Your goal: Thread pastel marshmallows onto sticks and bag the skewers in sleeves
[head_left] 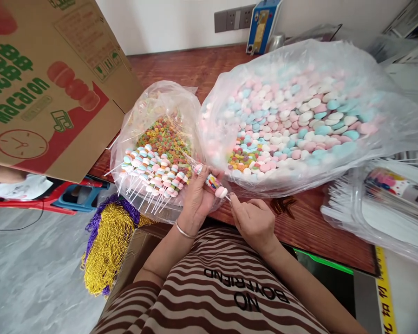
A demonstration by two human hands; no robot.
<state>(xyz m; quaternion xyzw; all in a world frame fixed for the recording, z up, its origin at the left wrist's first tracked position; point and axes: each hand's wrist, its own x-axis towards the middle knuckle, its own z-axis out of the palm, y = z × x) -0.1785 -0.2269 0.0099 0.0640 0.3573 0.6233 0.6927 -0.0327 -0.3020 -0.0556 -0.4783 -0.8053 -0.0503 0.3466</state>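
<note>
While the left hand is clamped on a printed wrapper, the right hand grips the white stick of a pink-and-white candy at the wrapper's near end. Both items are held over the front part of the worktop. Stick candies lie heaped at the smaller clear bag; pastel discs show inside the larger clear bag.

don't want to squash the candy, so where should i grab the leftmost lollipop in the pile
Probably by the outer end of its white stick, coming from the left: the stick juts out that way, apart from the others, while its candy head sits crowded against its neighbours.
</note>
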